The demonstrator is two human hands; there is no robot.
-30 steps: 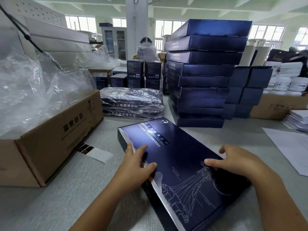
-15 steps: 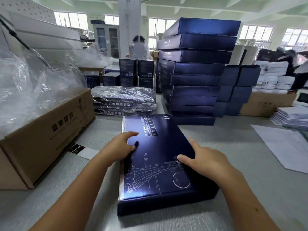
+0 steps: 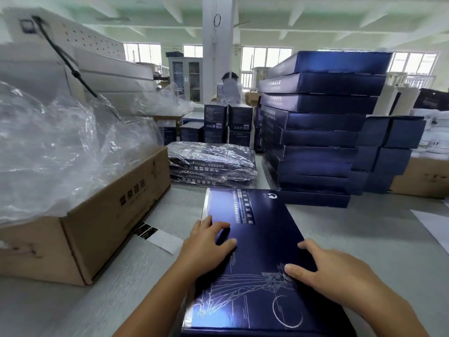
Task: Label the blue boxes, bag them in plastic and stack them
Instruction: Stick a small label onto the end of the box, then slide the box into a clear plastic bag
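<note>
- The blue box [image 3: 252,261] is laid flat on the grey table [image 3: 364,239], just before the tall stack of blue boxes [image 3: 315,127].
- It is pressed by the left hand [image 3: 206,244] and right hand [image 3: 332,271], fingers loosely spread and flat.
- It is judged stiff, glossy and slippery; the long edges are best gripped.
- Bagged boxes [image 3: 211,164] and a cardboard carton [image 3: 97,215] are seen behind and left, in a workshop.

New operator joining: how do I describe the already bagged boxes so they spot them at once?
Find the tall stack of bare blue boxes right of the white pillar. The low pile lies on the table left of its base. Unlike other boxes, these are wrapped in crinkled clear plastic.
</note>
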